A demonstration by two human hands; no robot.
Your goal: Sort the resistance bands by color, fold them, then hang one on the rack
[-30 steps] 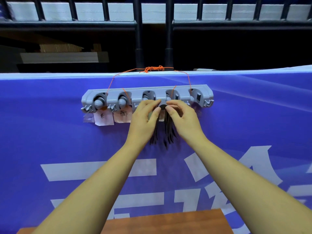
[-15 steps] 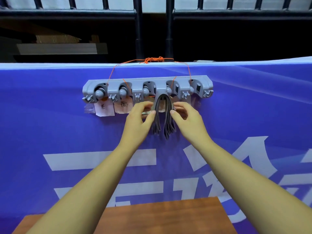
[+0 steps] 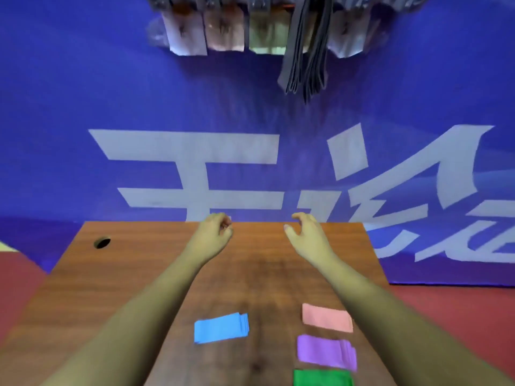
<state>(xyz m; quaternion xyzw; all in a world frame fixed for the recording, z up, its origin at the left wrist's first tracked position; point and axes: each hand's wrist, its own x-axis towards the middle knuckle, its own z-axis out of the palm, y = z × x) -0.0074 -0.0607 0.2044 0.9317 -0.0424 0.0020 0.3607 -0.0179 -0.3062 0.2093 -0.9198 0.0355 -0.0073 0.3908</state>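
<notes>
banner: big blue banner (image 3: 83, 93) with white lettering fills the whole back of your view, standing right behind the desk
table: brown wood-grain table (image 3: 125, 274) under your arms, far edge against the banner
floor: red floor (image 3: 459, 307) shows on both sides of the table
left hand: your left hand (image 3: 213, 235) hovers over the far edge of the table, fingers loosely curled in, nothing in them
right hand: your right hand (image 3: 306, 235) is level with it and a bit apart, thumb sticking out toward the left hand, the other fingers loosely bent, also holding nothing
black bands: the black bands (image 3: 305, 51) hang in a bunch off the rack (image 3: 223, 0) at the very top, ends dangling down the banner, well above both hands. The rack itself is mostly cut off and blurry
paper tags: a row of paper tags (image 3: 185, 34) under the rack; can't read them
folded bands: blue band (image 3: 221, 327) lies between your forearms. The pink band (image 3: 326, 318), purple band (image 3: 326, 352) and green band (image 3: 323, 378) sit in a column by your right forearm, pink farthest, green nearest and cut off
hole: small dark hole (image 3: 102, 242) near the table's far left corner
</notes>
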